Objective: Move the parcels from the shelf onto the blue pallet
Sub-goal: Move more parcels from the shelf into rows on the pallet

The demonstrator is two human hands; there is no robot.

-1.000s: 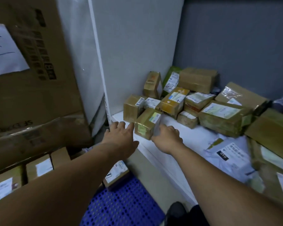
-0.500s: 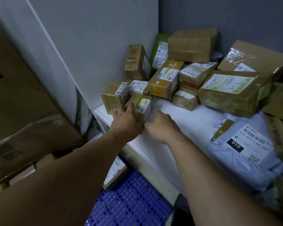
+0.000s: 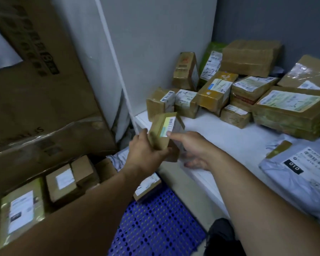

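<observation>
A small brown taped parcel [image 3: 162, 133] with a barcode label is lifted just off the front left corner of the white shelf [image 3: 220, 143]. My left hand [image 3: 144, 153] grips it from below and behind. The thumb of my right hand [image 3: 194, 147] touches the parcel's label, and its fingers hang spread and relaxed underneath. Several more brown parcels [image 3: 288, 108] are piled at the back of the shelf. The blue pallet [image 3: 155, 224] lies on the floor below my arms, and several parcels [image 3: 61, 182] sit at its left side.
A grey mailer bag [image 3: 294, 174] lies on the shelf at the right. A very large cardboard box [image 3: 35, 85] stands at the left, next to a white panel [image 3: 146, 43]. My dark shoe [image 3: 222, 235] is by the pallet's right edge.
Both hands reached the small parcel on the shelf; my left hand has taken hold of it and lifted it off the shelf toward me. My right hand has loosened.
</observation>
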